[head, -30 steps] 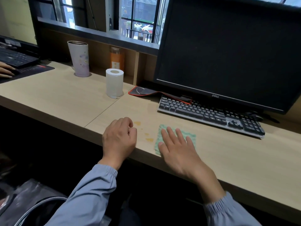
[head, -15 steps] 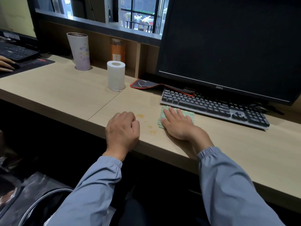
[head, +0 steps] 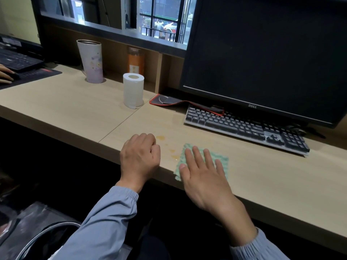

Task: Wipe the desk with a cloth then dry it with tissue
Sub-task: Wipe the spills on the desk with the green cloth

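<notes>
Pale wood desk [head: 75, 109] carries the tissue roll [head: 133, 92], upright and untouched at the back. Nearer, the left hand [head: 139, 156] rests on the front edge, fingers curled into a loose fist round nothing. Just right of it lie yellowish spots [head: 172, 151], not yet wiped. Beside them the green cloth [head: 224, 165] lies flat under the right hand [head: 202, 175], whose fingers are straight and spread, pressing down. Wiping is in hand; the next move likely calls for sliding the cloth leftward over the spots, tissue drying afterwards

2 blue-grey sleeves [head: 105, 222] with elastic gathered cuffs [head: 129, 193].
</notes>
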